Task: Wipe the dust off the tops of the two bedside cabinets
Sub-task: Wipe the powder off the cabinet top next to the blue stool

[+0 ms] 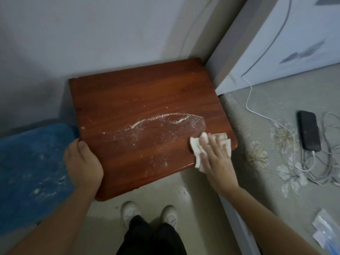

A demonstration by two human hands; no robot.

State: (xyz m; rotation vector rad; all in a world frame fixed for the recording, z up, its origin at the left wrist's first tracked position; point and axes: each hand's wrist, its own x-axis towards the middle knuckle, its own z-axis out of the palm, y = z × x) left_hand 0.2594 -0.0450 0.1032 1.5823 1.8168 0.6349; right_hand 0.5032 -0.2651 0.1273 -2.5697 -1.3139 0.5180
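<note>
From my feed I look down on the cabinet top [143,100], a reddish-brown wooden surface with rounded corners and a glossy, streaked grain. It sits in a corner against a pale wall [82,34], with the bed [257,126] just beside it on the right. A trail of white dust [158,124] lies across the middle of the surface, thick along a curved upper edge and thinner and speckled toward the front. My right hand [213,155] lies flat, fingers spread, pressing a crumpled white cloth [196,150] onto the front right corner of the surface. My left hand [82,162] is curled over the surface's left front edge, gripping it. To the left lies a fuzzy blue mat [31,172] flecked with white. On the bed's floral cover rest a dark phone [309,133] and tangled white cables [298,162]. Below, white shoes [130,212] stand on a beige floor [202,218].
</note>
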